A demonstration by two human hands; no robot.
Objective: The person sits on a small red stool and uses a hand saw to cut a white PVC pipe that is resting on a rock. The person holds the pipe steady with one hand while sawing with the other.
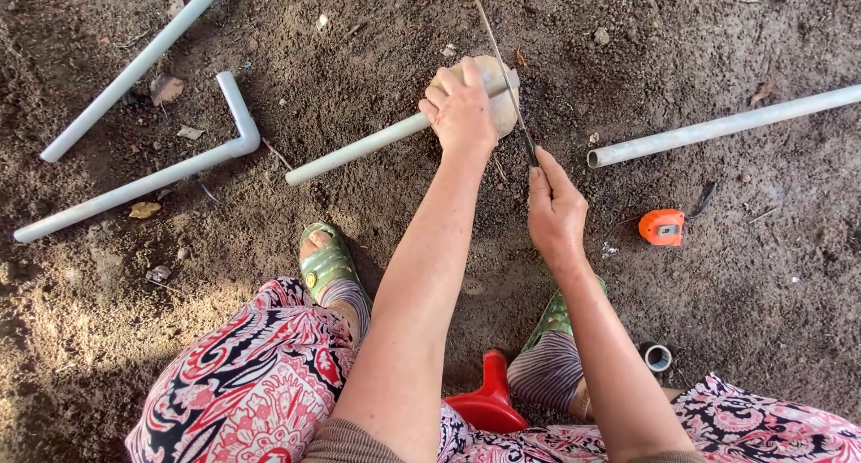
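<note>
My left hand (461, 110) presses down on a white plastic pipe (359, 148) where it rests across a pale flat stone (499, 94) on the bare soil. My right hand (554, 210) grips the handle end of a thin hacksaw blade (500, 61). The blade runs up and away from that hand and crosses the pipe just right of my left hand's fingers.
Another white pipe (717, 127) lies at the right, a straight pipe (134, 69) and an elbow-jointed pipe (161, 172) at the left. An orange tape measure (662, 227) and a tape roll (656, 356) lie near my right leg. A red stool (489, 400) sits between my sandalled feet.
</note>
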